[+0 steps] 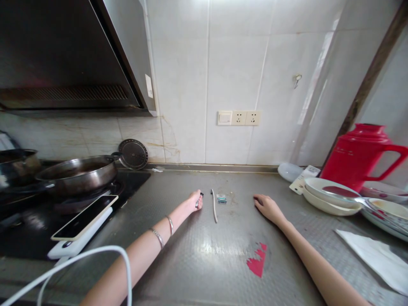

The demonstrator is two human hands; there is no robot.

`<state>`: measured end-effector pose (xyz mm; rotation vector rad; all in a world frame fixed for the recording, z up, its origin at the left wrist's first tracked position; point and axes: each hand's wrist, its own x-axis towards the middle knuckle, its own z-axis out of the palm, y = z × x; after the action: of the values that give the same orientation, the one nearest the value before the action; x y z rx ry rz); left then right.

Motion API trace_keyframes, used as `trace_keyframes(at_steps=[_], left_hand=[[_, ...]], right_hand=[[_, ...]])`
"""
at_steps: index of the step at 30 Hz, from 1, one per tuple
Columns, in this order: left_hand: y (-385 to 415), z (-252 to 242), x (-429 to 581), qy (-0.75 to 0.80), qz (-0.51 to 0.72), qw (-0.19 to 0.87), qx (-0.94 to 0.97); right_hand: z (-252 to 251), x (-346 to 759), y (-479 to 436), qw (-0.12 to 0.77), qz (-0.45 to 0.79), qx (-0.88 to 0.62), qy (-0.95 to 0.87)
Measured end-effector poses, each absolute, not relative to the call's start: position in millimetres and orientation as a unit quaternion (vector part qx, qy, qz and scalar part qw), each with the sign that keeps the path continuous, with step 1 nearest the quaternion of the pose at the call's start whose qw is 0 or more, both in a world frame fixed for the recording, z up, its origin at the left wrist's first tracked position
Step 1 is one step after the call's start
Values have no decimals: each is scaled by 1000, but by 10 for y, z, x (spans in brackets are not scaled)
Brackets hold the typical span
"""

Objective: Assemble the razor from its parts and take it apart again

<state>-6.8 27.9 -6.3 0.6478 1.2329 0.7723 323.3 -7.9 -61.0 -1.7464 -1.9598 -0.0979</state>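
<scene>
My left hand (196,200) is closed over the metal counter, on a small dark and silvery object whose kind I cannot make out. Just right of it lies a thin, slightly curved whitish stick or tube (214,208) with a dark upper end. Beside that are small clear and teal pieces (222,199), too small to name. Resting on the counter farther right is my right hand (267,207), fingers lying loosely and nothing visible in them. A torn-edged red scrap (257,262) lies nearer to me.
To the left, a pan (79,174) stands on the black stove, and a phone (84,217) lies on a white power bank (81,238) with a white cable (79,253). At right are stacked bowls (330,204), a red thermos jug (357,155) and white paper (376,259).
</scene>
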Motion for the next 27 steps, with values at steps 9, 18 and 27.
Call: trace_keyframes(at_steps=[9,18,27], left_hand=[[227,-106,-69,542,359,674,349],[37,-137,-19,481,441,559,513],[-111,-101,-12,400,459,511,606]], right_hand=[[-591,3213,-87,248,-39,-643,-724],[-507,3157,-97,266,-35,-643,-718],[166,1991,-6,458,317,-480,-678]])
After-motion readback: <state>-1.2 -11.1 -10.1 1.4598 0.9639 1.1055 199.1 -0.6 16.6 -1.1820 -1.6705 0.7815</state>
